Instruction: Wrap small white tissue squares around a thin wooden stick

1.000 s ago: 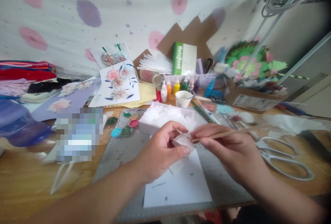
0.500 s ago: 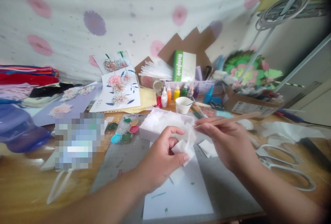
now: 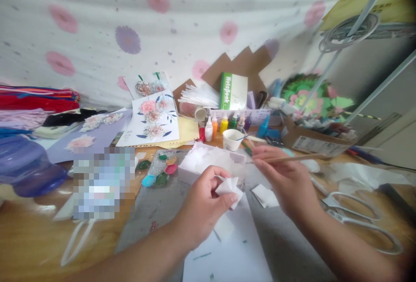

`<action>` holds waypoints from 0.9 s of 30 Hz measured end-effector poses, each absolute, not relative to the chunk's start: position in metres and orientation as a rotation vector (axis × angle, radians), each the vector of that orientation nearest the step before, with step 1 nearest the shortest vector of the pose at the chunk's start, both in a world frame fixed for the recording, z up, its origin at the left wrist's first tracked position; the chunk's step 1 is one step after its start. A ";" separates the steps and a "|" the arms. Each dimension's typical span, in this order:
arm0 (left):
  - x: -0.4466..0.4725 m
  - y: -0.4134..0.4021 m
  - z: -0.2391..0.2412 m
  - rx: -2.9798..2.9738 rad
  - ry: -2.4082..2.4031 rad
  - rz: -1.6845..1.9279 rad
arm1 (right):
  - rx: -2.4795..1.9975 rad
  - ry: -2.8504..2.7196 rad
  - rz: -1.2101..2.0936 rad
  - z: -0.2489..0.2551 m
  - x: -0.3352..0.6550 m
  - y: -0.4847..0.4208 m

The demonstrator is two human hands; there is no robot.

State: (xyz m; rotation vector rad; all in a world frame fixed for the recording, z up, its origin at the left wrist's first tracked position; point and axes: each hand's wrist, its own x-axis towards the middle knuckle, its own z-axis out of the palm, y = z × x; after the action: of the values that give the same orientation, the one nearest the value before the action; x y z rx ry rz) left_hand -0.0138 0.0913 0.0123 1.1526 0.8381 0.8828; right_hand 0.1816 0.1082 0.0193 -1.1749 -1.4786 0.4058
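Note:
My left hand (image 3: 206, 206) is closed, pinching folded white tissue paper (image 3: 227, 190) between thumb and fingers. In my right hand (image 3: 289, 178) is a thin, wooden-handled paintbrush (image 3: 302, 158), its tip pointing left over the edge of a white box (image 3: 188, 173). Fluffy white material (image 3: 208, 158) fills that box. Below my left hand, a small white paper piece (image 3: 224, 227) lies on a white sheet (image 3: 227, 258) marked with green strokes. More folded white tissue (image 3: 264, 196) rests on the grey mat, left of my right wrist.
Scissors (image 3: 354, 219) lie at the right. A paper cup (image 3: 232, 141) and several paint bottles (image 3: 224, 124) stand behind the box. A palette (image 3: 160, 169) with paint wells sits to its left. Farther back are flower artwork (image 3: 152, 121) and a notebook (image 3: 234, 91).
The paintbrush tip has moved slightly away from the tissue in my left hand. A wispy white piece near the tip no longer shows there. The view has tilted up slightly.

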 end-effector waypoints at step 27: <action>-0.016 0.097 0.012 1.241 0.963 0.924 | -0.995 -1.588 0.678 0.030 0.159 0.089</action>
State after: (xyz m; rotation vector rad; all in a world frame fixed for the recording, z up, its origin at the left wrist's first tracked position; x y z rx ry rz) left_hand -0.0157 0.0973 0.0120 1.2413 0.9631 0.9238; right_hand 0.1590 0.0888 0.0300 -0.9950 -1.5885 0.6785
